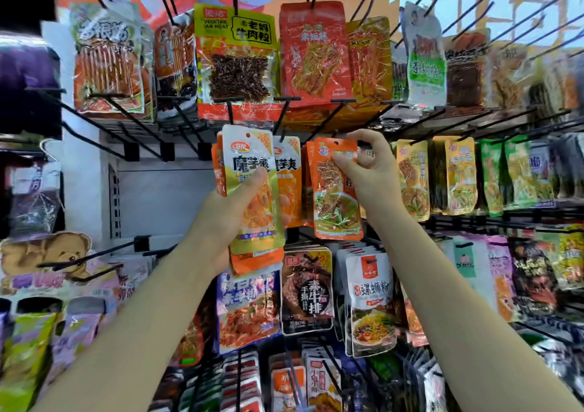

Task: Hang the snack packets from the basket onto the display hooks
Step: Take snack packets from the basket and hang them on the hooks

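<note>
Left hand [234, 209] grip holds packet stack [249, 190]; right hand [366, 165] pinches orange packet [335, 196] at 12 o'clock. Line its hole with hook [322, 124], push back.

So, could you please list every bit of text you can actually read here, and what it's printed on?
"VEGETARIAN MEAT": yellow packet, top row.
"老妈牛肉粒": same packet.
"20%": top corner of the white-and-gold packet gripped by the left hand.
"螺蛳粉": white packet, lower row.
Other labels are too blurred to read.

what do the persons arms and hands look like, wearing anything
Both forearms are bare up to the frame edge: no sleeves, gloves, watch or rings visible. The left hand and right hand have slim fingers with short, unpainted nails.
</note>
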Demonstrator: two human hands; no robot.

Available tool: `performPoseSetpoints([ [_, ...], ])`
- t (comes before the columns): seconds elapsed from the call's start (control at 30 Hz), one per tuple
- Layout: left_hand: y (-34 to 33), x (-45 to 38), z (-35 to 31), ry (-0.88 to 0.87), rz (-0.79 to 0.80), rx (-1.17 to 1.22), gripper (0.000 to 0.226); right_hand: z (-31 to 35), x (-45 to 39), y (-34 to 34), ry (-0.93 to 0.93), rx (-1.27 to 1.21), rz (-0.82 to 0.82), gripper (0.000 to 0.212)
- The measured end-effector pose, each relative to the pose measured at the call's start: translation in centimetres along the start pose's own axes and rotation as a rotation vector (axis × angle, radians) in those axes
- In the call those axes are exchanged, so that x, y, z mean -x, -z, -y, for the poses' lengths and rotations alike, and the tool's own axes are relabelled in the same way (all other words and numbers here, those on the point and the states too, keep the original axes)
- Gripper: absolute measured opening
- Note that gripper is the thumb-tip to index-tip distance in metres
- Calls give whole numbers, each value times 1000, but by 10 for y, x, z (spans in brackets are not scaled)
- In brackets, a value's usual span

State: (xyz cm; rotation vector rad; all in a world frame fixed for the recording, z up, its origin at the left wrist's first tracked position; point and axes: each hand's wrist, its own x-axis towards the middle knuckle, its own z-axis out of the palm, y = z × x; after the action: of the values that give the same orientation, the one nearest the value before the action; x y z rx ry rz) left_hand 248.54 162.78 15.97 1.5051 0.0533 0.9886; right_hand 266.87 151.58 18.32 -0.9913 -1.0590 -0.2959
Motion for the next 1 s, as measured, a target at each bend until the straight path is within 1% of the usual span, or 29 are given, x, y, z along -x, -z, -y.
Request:
performPoseSetpoints([
  [0.07,-4,-2,1,4,6,-6,38,2,-5,2,21,33,-2,22],
  [0.13,-7,-4,2,11,5,-14,38,1,-12,2,30,61,-10,17],
  [0.23,-11,-8,2,47,10,-15,35,-2,-22,2,32,120,-17,22],
  [0.37,-11,-13,3,76,25,-3,30,-12,-33,2,5,151,22,26],
  [0.43,-12,-15,4,50,29,-34,28,-17,-33,2,28,323,18,30],
  [0.5,-12,-17,7,6,39,-55,22,-19,-29,3,121,529,-48,28],
  [0.53,-12,-18,8,-12,40,-54,20,-17,-24,3,179,556,-96,24],
  [0.57,-12,-19,11,-34,31,-58,23,-13,-19,2,229,538,-134,21],
  [0.6,-12,-19,12,-54,22,-66,28,-8,-13,-1,255,492,-126,23],
  [0.63,-12,-20,14,-76,19,-76,32,-4,-7,-4,241,417,-64,30],
  [0.67,-13,-21,15,-90,27,-75,34,3,-1,-8,196,352,37,35],
  [0.7,-14,-21,16,-100,42,-61,34,10,6,-12,128,288,161,34],
  [0.73,-17,-19,17,-101,59,-38,33,13,11,-17,60,245,278,26],
  [0.77,-18,-18,17,-103,62,-24,32,14,15,-22,26,221,357,18],
  [0.8,-20,-16,16,-99,58,-21,32,11,16,-25,13,211,377,16],
  [0.87,-17,-13,14,-85,24,-43,26,3,13,-24,-17,138,306,17],
  [0.93,-8,-11,9,-81,-45,-76,10,-2,8,-19,-64,54,210,19],
  [1.0,6,-9,6,-80,-83,-78,14,-7,3,-13,-81,27,130,29],
])
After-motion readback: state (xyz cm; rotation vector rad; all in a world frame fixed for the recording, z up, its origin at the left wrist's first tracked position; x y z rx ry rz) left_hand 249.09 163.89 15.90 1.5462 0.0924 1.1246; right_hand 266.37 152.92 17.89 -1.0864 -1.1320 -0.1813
